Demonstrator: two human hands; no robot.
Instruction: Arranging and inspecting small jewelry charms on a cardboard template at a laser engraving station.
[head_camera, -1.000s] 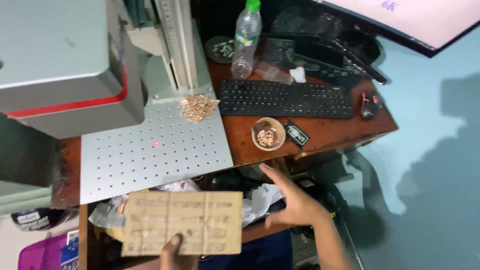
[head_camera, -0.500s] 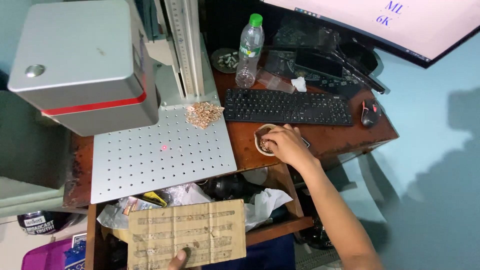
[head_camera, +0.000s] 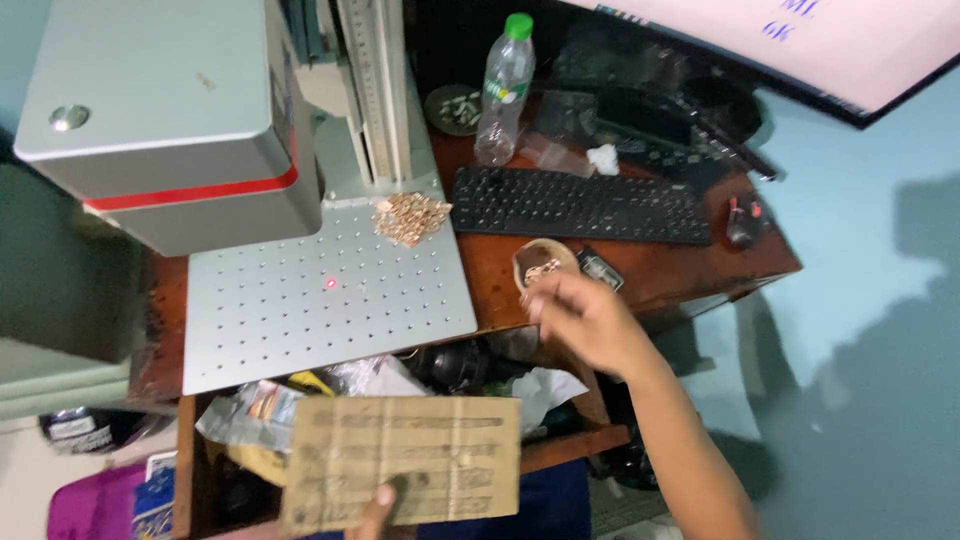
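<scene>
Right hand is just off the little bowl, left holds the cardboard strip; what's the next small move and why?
Probably bring the right hand over the perforated plate, toward its red dot. It's blurred beside the small bowl; whether it holds anything is unclear. The left hand holds the cardboard.

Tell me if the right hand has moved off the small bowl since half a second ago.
Yes. The right hand has pulled back from the small bowl, toward the desk's near edge.

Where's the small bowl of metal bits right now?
In the head view the small bowl sits on the brown desk, just below the black keyboard and right of the perforated plate, with the right hand hovering just in front of it.
</scene>
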